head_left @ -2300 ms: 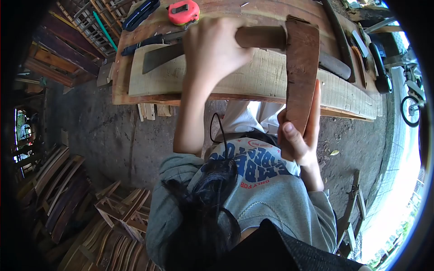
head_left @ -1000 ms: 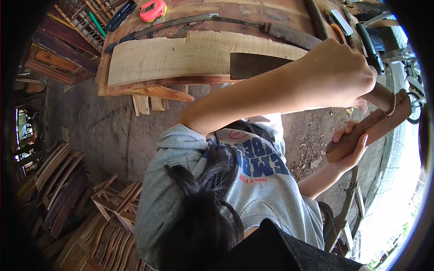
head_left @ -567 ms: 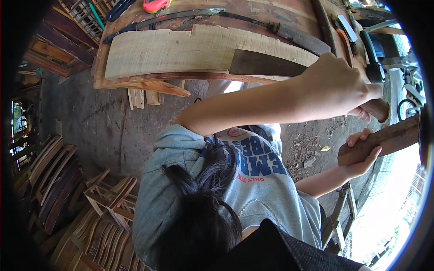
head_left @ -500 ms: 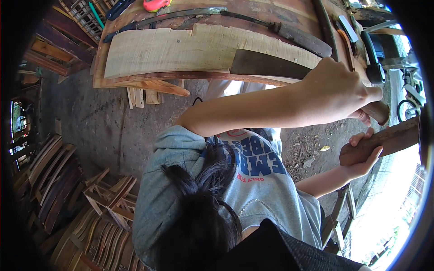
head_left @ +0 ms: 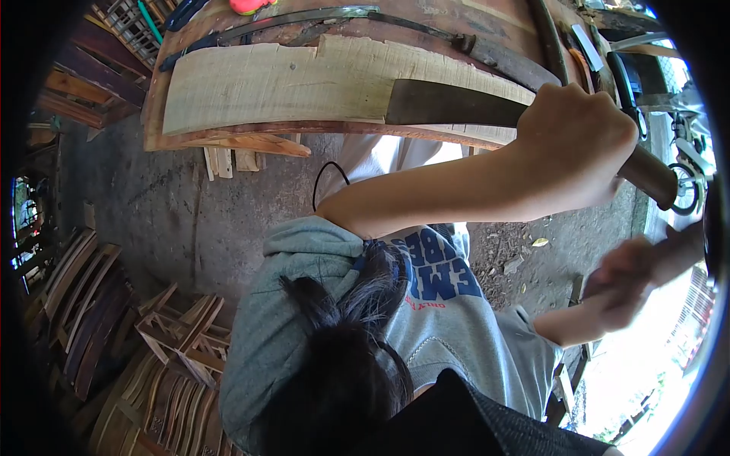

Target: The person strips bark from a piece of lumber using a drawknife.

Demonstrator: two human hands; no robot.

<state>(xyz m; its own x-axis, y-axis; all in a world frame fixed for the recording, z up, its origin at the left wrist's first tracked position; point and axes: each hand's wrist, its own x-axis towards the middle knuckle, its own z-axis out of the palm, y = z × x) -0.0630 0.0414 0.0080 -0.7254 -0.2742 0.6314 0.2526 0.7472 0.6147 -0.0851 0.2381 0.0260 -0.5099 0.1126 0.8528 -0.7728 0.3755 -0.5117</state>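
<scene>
You are standing over a wooden workbench in an open workshop with a bare dirt floor, where stacks of curved wooden pieces lie at the left of the view. A pale plank lies flat along the bench, and behind it rest a long saw blade, an orange tape measure and other tools near the far edge.

Your left hand is closed in a fist around the handle of a broad knife; the handle's end sticks out past your fingers, toward the right edge of the view. The knife's dark blade lies over the right part of the pale plank, its tip pointing left along the board.

Your right hand is lower and further right, off the bench and above the ground. It is blurred, but it appears wrapped around a dark brown wooden piece that runs out toward the frame's edge.
</scene>
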